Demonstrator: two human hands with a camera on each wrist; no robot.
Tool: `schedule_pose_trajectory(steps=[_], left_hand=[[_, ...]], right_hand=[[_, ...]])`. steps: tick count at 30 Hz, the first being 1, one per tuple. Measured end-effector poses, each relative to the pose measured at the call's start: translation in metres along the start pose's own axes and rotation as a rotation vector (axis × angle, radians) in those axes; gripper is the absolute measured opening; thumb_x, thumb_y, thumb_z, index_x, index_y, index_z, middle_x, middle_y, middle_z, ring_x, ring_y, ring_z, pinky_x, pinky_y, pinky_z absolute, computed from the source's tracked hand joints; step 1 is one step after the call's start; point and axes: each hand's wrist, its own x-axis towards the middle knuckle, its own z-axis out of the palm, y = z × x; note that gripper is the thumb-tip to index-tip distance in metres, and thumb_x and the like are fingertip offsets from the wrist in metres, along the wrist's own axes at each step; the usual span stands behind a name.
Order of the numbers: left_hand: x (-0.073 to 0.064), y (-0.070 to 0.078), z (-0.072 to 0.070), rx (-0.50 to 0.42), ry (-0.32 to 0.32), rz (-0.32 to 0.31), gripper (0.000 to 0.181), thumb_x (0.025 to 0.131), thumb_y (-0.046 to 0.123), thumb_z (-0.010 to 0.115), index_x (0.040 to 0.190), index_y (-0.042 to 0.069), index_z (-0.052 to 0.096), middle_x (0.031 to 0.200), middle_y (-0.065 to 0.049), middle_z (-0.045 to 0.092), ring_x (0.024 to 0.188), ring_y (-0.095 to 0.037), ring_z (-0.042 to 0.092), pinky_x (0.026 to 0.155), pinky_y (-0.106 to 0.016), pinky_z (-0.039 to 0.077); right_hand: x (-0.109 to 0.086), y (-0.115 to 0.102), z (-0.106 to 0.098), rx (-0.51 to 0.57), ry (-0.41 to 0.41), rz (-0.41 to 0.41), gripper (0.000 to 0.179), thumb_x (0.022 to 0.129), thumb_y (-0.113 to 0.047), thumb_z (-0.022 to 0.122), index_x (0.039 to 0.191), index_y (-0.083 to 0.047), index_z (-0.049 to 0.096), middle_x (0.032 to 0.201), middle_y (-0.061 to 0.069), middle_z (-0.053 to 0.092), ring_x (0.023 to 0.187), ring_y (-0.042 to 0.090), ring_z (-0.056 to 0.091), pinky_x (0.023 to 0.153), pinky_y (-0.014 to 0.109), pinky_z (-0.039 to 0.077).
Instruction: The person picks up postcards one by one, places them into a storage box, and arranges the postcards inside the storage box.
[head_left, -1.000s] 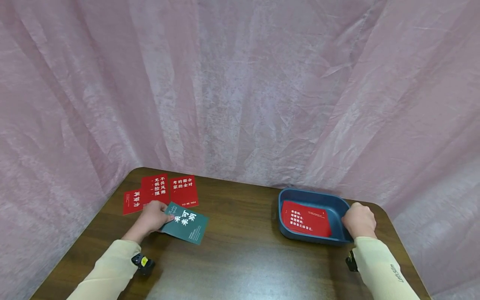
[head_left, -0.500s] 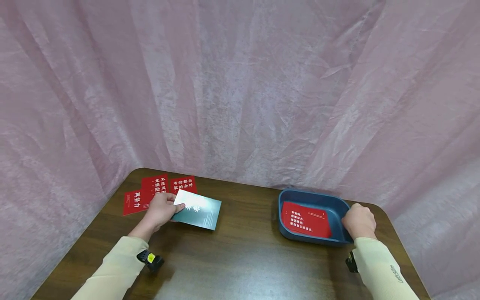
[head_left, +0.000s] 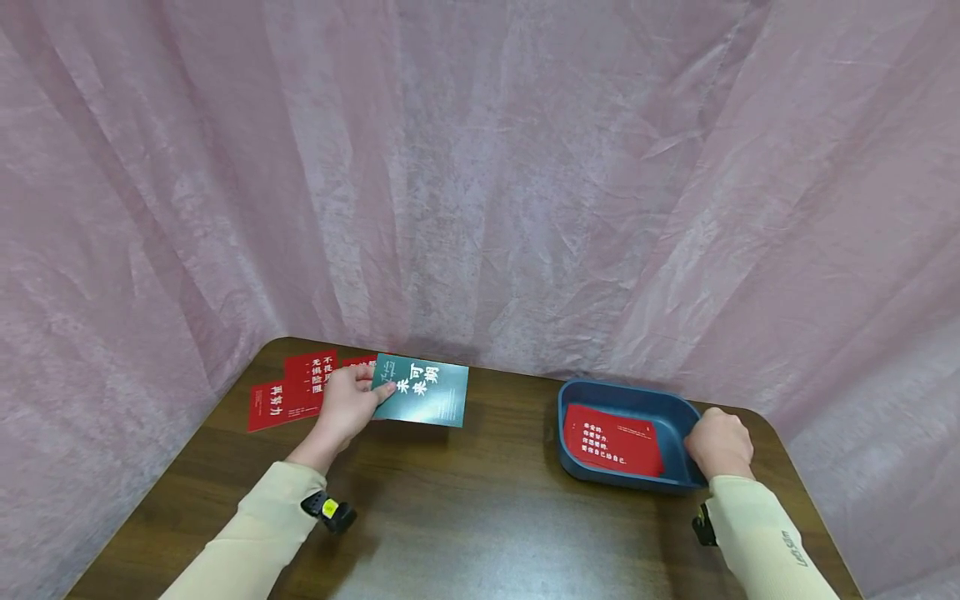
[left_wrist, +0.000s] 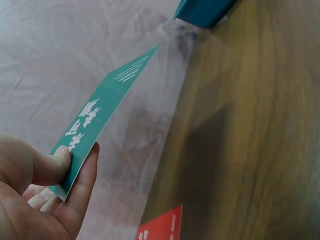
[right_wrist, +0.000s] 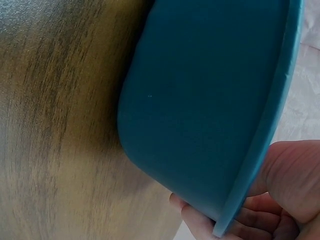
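My left hand (head_left: 348, 406) pinches a green card (head_left: 431, 407) with white characters by its left edge, thumb on top and fingers beneath. The card (left_wrist: 100, 115) is raised off the table in the left wrist view, its shadow falling on the wood. At the right, a blue tray (head_left: 567, 467) stands on the table with a red card (head_left: 637, 446) lying inside it. My right hand (head_left: 720, 442) grips the tray's right end; in the right wrist view the fingers (right_wrist: 197, 222) curl round the rim, with the thumb side on the inner side.
Several red cards (head_left: 288, 398) with white characters lie at the table's back left, partly behind my left hand. The wooden table (head_left: 480, 517) has rounded back corners. A pink curtain (head_left: 480, 183) hangs right behind its back edge.
My left hand has lifted the green card and carried it to the right and toward the back, turning it more level. My right hand and the tray have stayed in place.
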Motion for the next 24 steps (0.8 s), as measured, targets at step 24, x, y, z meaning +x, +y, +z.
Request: schedule_pose_trajectory(steps=[24], left_hand=[[-0.006,0.050,0.045,-0.192,0.033,0.145,0.026,0.081,0.018,0.073,0.102,0.004,0.066,0.087,-0.016,0.072,0.066,-0.018,0.070,0.059,-0.031,0.056]], right_hand=[[-0.001,0.000,-0.003,-0.006,-0.012,-0.008,0.031,0.081,-0.012,0.055,0.096,0.015,0.053,0.084,0.032,0.059,0.066,0.038,0.058,0.049,0.045,0.050]])
